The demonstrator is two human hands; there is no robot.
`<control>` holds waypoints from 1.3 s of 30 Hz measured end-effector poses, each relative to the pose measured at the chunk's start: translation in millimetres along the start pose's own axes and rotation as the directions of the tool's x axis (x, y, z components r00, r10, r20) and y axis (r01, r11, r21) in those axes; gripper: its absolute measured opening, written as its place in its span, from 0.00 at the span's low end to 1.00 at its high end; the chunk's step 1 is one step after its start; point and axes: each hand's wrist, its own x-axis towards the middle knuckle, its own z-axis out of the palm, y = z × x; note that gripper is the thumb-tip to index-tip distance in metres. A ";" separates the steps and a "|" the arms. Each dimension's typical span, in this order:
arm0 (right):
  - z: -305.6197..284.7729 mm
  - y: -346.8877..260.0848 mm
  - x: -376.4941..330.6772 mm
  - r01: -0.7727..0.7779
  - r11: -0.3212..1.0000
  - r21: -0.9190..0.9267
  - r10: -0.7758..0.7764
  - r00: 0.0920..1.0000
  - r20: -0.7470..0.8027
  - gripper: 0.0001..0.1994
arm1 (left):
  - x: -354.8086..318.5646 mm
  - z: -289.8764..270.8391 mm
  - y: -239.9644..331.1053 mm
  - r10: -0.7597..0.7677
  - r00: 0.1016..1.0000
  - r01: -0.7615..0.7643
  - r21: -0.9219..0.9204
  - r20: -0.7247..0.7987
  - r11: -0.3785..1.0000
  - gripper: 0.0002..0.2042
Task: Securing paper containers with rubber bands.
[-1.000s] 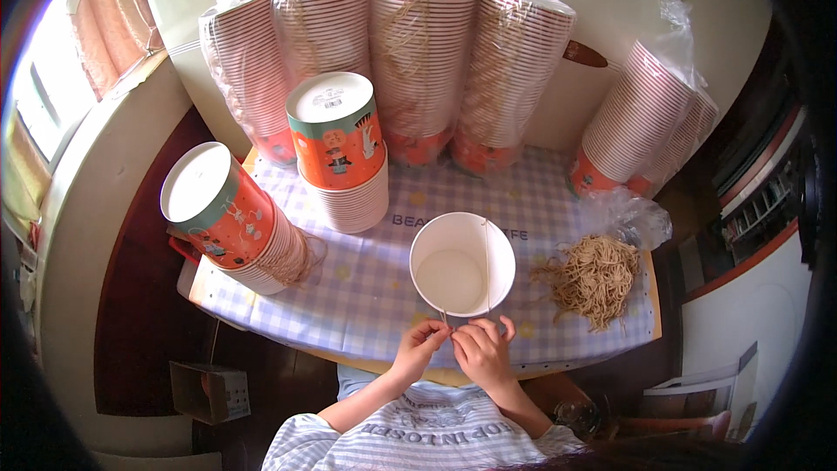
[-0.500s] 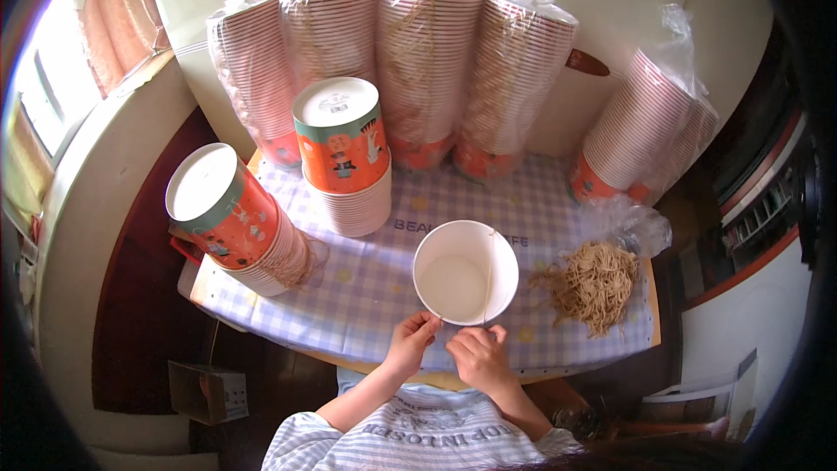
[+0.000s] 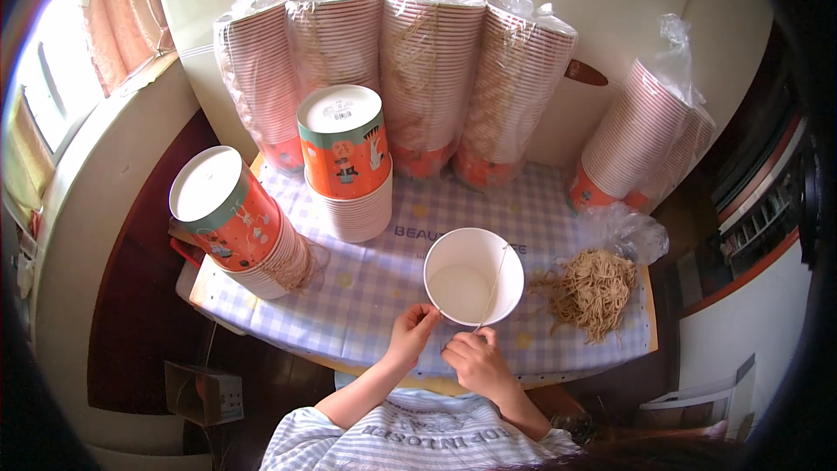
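threading a thin string handle (image 3: 494, 283) onto a white paper cup (image 3: 473, 276)

cup stands open end up on the checked tablecloth (image 3: 366, 283) near the table's front edge; left hand (image 3: 411, 334) pinches the rim's near side, right hand (image 3: 475, 361) pinches the string's lower end, which runs up across the mouth to the far rim. judging by this, the string looks only partly fixed, with the near end yet to be secured. a pile of loose strings (image 3: 593, 290) waits to the right, printed cup stacks (image 3: 344, 161) to the left
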 end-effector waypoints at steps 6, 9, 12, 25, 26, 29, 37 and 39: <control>0.3 1.2 2.0 0.014 1.000 -0.009 -0.014 0.999 0.035 0.06 | 3.4 1.9 0.1 0.106 0.994 -0.105 0.050 -0.007 0.993 0.04; 1.4 2.0 2.2 0.023 1.000 -0.015 -0.023 0.999 0.036 0.06 | 5.6 2.0 -1.2 0.130 0.991 -0.130 0.069 -0.007 0.989 0.04; 1.1 2.1 2.8 0.038 0.999 -0.030 -0.038 0.999 0.029 0.06 | 6.6 2.3 -0.9 0.134 0.991 -0.133 0.079 -0.011 0.988 0.04; -30.0 9.4 -9.1 -0.015 1.000 -0.024 0.014 0.999 -0.045 0.09 | 15.0 -16.0 42.3 0.635 0.667 -0.605 0.781 0.390 0.155 0.13; -33.5 12.0 -11.1 -0.022 0.999 -0.030 0.020 0.998 -0.060 0.09 | 15.2 -13.3 50.6 0.637 0.664 -0.608 0.779 0.393 0.153 0.13; -44.5 17.4 -14.6 -0.023 0.996 -0.081 0.016 0.996 -0.091 0.10 | 18.9 -13.0 65.0 0.496 0.642 -0.640 0.765 0.584 -0.072 0.15; -59.6 42.9 -16.5 0.022 0.992 -0.128 -0.045 0.982 -0.185 0.28 | 20.1 -45.3 102.8 0.308 0.538 -0.828 0.560 0.784 0.023 0.10; -57.2 45.7 -10.7 0.066 0.989 -0.134 -0.087 0.983 -0.159 0.36 | 7.8 -53.8 116.2 0.339 0.564 -0.821 0.557 0.753 0.128 0.09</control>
